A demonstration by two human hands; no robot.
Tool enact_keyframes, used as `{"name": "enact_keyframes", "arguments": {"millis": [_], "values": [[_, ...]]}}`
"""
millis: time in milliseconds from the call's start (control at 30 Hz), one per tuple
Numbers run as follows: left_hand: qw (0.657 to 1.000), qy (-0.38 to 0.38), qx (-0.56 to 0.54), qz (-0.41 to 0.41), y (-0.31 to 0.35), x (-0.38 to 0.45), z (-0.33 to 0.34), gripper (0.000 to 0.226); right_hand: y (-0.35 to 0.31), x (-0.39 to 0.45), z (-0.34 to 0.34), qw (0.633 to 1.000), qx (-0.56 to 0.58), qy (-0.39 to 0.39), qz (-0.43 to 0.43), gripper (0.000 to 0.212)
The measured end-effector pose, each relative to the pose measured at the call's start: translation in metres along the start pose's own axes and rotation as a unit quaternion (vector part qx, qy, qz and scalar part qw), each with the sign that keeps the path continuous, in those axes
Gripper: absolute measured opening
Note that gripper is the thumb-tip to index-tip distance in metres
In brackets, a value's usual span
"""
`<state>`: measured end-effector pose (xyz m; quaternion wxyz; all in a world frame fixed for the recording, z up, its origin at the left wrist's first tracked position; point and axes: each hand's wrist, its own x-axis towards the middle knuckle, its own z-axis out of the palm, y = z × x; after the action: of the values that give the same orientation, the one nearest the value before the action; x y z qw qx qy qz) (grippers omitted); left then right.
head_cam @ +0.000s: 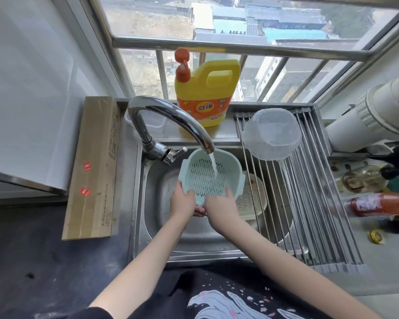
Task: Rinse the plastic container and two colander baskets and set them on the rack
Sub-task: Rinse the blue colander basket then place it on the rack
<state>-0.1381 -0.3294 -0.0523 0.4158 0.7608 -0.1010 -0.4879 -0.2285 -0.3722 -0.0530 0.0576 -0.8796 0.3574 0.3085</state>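
A pale green colander basket (207, 173) is tilted toward me over the sink, under the running faucet (171, 120); water falls onto its perforated bottom. My left hand (182, 201) grips its near rim on the left, and my right hand (221, 203) grips the near rim on the right. A beige colander basket (251, 201) lies in the sink to the right, partly under the rack. The clear plastic container (272, 134) rests upside down on the roll-up metal rack (309, 203) at its far end.
A yellow detergent jug (205, 93) stands on the ledge behind the sink (161, 192). A long cardboard box (95, 169) lies left of the sink. Bottles (378, 204) and a white pipe (378, 116) crowd the counter right of the rack.
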Motion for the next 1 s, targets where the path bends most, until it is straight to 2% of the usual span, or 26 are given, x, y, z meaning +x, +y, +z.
{"name": "enact_keyframes", "arguments": {"millis": [67, 200, 267, 333, 433, 467, 533, 567, 667, 733, 833, 900, 967, 1000], "values": [[0.999, 0.011, -0.024, -0.034, -0.003, 0.003, -0.006, 0.037, 0.01, -0.002, -0.005, 0.994, 0.074, 0.045, -0.064, 0.013], [0.976, -0.073, -0.146, -0.144, 0.001, 0.008, -0.011, 0.034, 0.036, 0.001, 0.001, 0.978, 0.124, 0.127, -0.113, 0.024], [0.959, -0.121, -0.166, -0.197, 0.012, 0.009, -0.017, 0.051, 0.041, 0.005, 0.01, 0.946, 0.256, 0.175, -0.097, 0.026], [0.954, -0.115, -0.173, -0.215, 0.024, 0.009, -0.026, 0.058, 0.046, 0.009, 0.016, 0.88, 0.44, 0.178, -0.022, 0.031], [0.98, -0.045, -0.14, -0.131, 0.038, 0.007, -0.031, 0.05, 0.054, 0.012, 0.019, 0.771, 0.616, 0.131, 0.096, 0.039], [0.986, -0.046, -0.127, -0.095, 0.045, 0.006, -0.027, 0.043, 0.055, 0.013, 0.02, 0.734, 0.658, 0.109, 0.124, 0.041], [0.988, -0.098, -0.114, -0.042, 0.06, 0.006, -0.013, 0.033, 0.056, 0.012, 0.021, 0.676, 0.714, 0.069, 0.167, 0.041], [0.982, -0.142, -0.123, -0.034, 0.07, 0.006, -0.005, 0.029, 0.056, 0.012, 0.022, 0.664, 0.724, 0.061, 0.177, 0.039], [0.952, -0.264, -0.144, -0.054, 0.094, 0.007, 0.02, 0.019, 0.053, 0.007, 0.024, 0.667, 0.722, 0.057, 0.175, 0.035], [0.951, -0.275, -0.12, -0.077, 0.102, 0.015, 0.035, 0.024, 0.052, 0.003, 0.023, 0.661, 0.727, 0.059, 0.177, 0.037], [0.978, -0.197, -0.034, -0.066, 0.104, 0.032, 0.047, 0.029, 0.053, 0.002, 0.024, 0.66, 0.728, 0.051, 0.179, 0.042], [0.981, -0.139, 0.133, 0.021, 0.098, 0.041, 0.046, 0.041, 0.054, 0.0, 0.024, 0.664, 0.726, 0.048, 0.172, 0.044], [0.927, -0.067, 0.347, 0.127, 0.092, 0.044, 0.036, 0.051, 0.057, 0.0, 0.022, 0.676, 0.717, 0.05, 0.161, 0.042], [0.909, -0.066, 0.377, 0.165, 0.089, 0.047, 0.031, 0.047, 0.058, 0.001, 0.019, 0.687, 0.706, 0.058, 0.16, 0.043]]}}
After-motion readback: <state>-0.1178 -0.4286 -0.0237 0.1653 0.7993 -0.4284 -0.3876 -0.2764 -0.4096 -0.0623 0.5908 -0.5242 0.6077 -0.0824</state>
